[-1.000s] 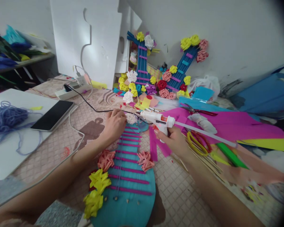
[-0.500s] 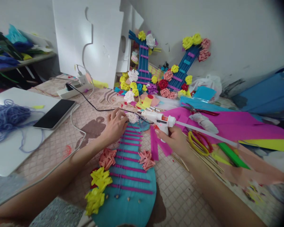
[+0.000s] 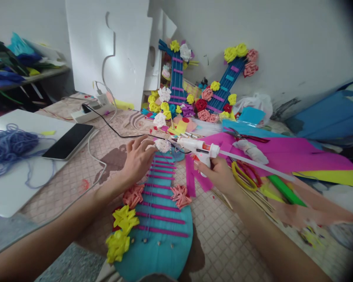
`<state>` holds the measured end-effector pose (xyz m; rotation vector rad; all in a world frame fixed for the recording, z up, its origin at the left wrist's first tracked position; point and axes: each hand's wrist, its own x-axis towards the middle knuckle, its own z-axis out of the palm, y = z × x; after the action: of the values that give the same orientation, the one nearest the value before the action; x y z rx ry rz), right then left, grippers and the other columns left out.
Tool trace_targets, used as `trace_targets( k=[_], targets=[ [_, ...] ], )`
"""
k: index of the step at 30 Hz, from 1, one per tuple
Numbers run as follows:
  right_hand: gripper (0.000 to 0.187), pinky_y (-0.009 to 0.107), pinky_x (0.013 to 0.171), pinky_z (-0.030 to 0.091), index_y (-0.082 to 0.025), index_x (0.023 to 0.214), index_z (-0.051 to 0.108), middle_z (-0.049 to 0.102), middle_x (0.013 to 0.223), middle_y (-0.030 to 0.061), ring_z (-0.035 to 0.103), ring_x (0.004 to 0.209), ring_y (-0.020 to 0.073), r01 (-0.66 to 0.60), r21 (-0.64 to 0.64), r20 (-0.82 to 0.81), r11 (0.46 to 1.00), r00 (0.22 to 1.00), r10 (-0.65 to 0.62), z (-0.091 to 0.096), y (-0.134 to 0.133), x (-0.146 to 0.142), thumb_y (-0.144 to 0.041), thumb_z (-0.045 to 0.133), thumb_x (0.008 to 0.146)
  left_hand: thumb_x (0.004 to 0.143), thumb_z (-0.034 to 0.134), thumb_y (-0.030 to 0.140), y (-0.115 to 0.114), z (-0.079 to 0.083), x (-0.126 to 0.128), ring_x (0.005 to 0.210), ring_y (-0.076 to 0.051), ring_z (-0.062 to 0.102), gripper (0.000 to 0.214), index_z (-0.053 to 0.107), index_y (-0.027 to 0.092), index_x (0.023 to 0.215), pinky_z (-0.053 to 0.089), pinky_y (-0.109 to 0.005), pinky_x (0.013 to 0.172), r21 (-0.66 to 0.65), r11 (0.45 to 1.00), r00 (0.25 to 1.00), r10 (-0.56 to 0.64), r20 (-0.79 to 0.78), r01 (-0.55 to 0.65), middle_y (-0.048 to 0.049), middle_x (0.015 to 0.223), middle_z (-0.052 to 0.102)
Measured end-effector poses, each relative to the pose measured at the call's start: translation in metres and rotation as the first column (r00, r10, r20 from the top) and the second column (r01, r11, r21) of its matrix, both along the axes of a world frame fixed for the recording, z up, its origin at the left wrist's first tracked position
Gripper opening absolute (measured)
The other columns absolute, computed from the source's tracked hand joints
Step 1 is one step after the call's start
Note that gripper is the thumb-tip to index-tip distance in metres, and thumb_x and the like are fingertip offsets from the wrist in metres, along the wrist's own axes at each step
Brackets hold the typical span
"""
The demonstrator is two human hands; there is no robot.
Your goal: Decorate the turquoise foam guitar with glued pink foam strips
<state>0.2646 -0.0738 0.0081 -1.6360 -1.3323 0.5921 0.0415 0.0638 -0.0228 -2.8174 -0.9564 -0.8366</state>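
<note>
A turquoise guitar-shaped craft piece (image 3: 161,254) lies lengthwise before me, with purple strips across it and thin blue strings along it. Yellow paper flowers (image 3: 118,245) and pink ones (image 3: 181,196) sit on its edges. Over the far end, my left hand (image 3: 137,158) has its fingers spread and bent, the fingertips beside a white paper flower (image 3: 162,145); whether they touch it I cannot tell. In my right hand (image 3: 220,176) is a white hot glue gun (image 3: 198,148), its nozzle pointing left near that flower. A long glue stick (image 3: 253,164) protrudes from its back.
A phone (image 3: 68,141) and blue yarn (image 3: 13,145) lie on a white board at left. The power strip (image 3: 94,111) and cords cross the table. Two decorated guitars (image 3: 179,78) lean at the back. Yellow-handled scissors (image 3: 243,178), sticks and magenta paper (image 3: 297,154) lie right.
My left hand has drawn back slightly to the left, and its fingers have spread away from the white flower. The glue gun stays in my right hand at nearly the same spot.
</note>
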Motion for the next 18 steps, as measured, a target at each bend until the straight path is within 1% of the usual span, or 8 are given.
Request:
trace_targets(
  k=[2, 4, 5, 8, 10, 13, 15, 18],
  targets=[
    [0.030, 0.030, 0.060, 0.047, -0.014, 0.094, 0.065, 0.069, 0.080, 0.0062, 0.061, 0.073, 0.0210, -0.003, 0.007, -0.006, 1.000, 1.000, 0.003, 0.000, -0.001, 0.000, -0.039, 0.060, 0.078, 0.091, 0.049, 0.019, -0.005, 0.005, 0.000, 0.113, -0.026, 0.051, 0.016, 0.064, 0.022, 0.095, 0.030, -0.046, 0.094, 0.021, 0.998, 0.996, -0.061, -0.067, 0.063, -0.0067, 0.108, 0.067],
    [0.029, 0.030, 0.060, 0.048, -0.014, 0.093, 0.065, 0.069, 0.080, 0.0061, 0.061, 0.072, 0.0206, -0.005, 0.013, -0.006, 1.000, 1.000, 0.005, 0.000, -0.001, -0.001, -0.038, 0.060, 0.078, 0.091, 0.049, 0.020, -0.008, 0.009, 0.004, 0.100, -0.024, 0.055, 0.016, 0.064, 0.020, 0.098, 0.035, -0.042, 0.088, -0.014, 0.987, 0.974, -0.158, -0.164, 0.158, -0.0073, 0.102, 0.067],
    [0.029, 0.030, 0.060, 0.048, -0.014, 0.092, 0.066, 0.069, 0.080, 0.0060, 0.061, 0.071, 0.0204, -0.004, 0.014, -0.004, 1.000, 1.000, 0.004, 0.000, -0.001, -0.001, -0.038, 0.060, 0.078, 0.091, 0.049, 0.020, -0.010, 0.011, 0.007, 0.097, -0.023, 0.055, 0.017, 0.064, 0.019, 0.100, 0.036, -0.040, 0.086, -0.042, 0.978, 0.955, -0.211, -0.208, 0.207, -0.0080, 0.102, 0.066],
    [0.028, 0.030, 0.059, 0.047, -0.014, 0.092, 0.066, 0.068, 0.080, 0.0059, 0.060, 0.071, 0.0204, -0.005, 0.010, -0.001, 1.000, 1.000, 0.005, 0.000, -0.002, -0.002, -0.038, 0.060, 0.078, 0.090, 0.048, 0.016, -0.011, 0.014, 0.018, 0.100, -0.024, 0.053, 0.023, 0.062, 0.018, 0.108, 0.038, -0.039, 0.083, -0.095, 0.949, 0.904, -0.315, -0.290, 0.300, -0.0106, 0.109, 0.063],
    [0.029, 0.029, 0.058, 0.046, -0.014, 0.093, 0.065, 0.068, 0.082, 0.0058, 0.060, 0.073, 0.0203, -0.003, 0.011, -0.009, 1.000, 1.000, 0.003, -0.001, -0.002, -0.001, -0.038, 0.061, 0.078, 0.089, 0.048, 0.013, -0.010, 0.014, 0.025, 0.101, -0.026, 0.052, 0.024, 0.063, 0.017, 0.107, 0.039, -0.040, 0.082, -0.094, 0.947, 0.888, -0.320, -0.329, 0.307, -0.0121, 0.110, 0.062],
    [0.030, 0.027, 0.057, 0.045, -0.014, 0.094, 0.065, 0.068, 0.084, 0.0055, 0.060, 0.074, 0.0199, 0.009, 0.017, -0.021, 1.000, 1.000, -0.008, -0.002, -0.004, 0.001, -0.039, 0.062, 0.078, 0.088, 0.048, 0.012, -0.010, 0.015, 0.030, 0.095, -0.027, 0.053, 0.018, 0.064, 0.015, 0.095, 0.040, -0.040, 0.079, -0.086, 0.953, 0.877, -0.302, -0.373, 0.292, -0.0128, 0.100, 0.063],
    [0.031, 0.027, 0.056, 0.044, -0.014, 0.094, 0.065, 0.068, 0.084, 0.0053, 0.060, 0.073, 0.0196, 0.017, 0.012, -0.017, 1.000, 1.000, -0.016, -0.002, -0.005, 0.001, -0.039, 0.062, 0.078, 0.088, 0.047, 0.011, -0.014, 0.014, 0.029, 0.090, -0.026, 0.055, 0.016, 0.063, 0.014, 0.092, 0.040, -0.039, 0.078, -0.079, 0.957, 0.878, -0.288, -0.381, 0.280, -0.0123, 0.095, 0.063],
    [0.030, 0.027, 0.057, 0.044, -0.012, 0.091, 0.066, 0.067, 0.079, 0.0048, 0.058, 0.069, 0.0187, 0.031, -0.011, -0.009, 0.999, 0.999, -0.032, -0.001, -0.006, 0.001, -0.039, 0.062, 0.077, 0.090, 0.046, 0.012, -0.024, 0.012, 0.021, 0.089, -0.025, 0.056, 0.016, 0.061, 0.014, 0.095, 0.042, -0.038, 0.079, -0.072, 0.967, 0.898, -0.254, -0.359, 0.245, -0.0109, 0.094, 0.064]
  ],
)
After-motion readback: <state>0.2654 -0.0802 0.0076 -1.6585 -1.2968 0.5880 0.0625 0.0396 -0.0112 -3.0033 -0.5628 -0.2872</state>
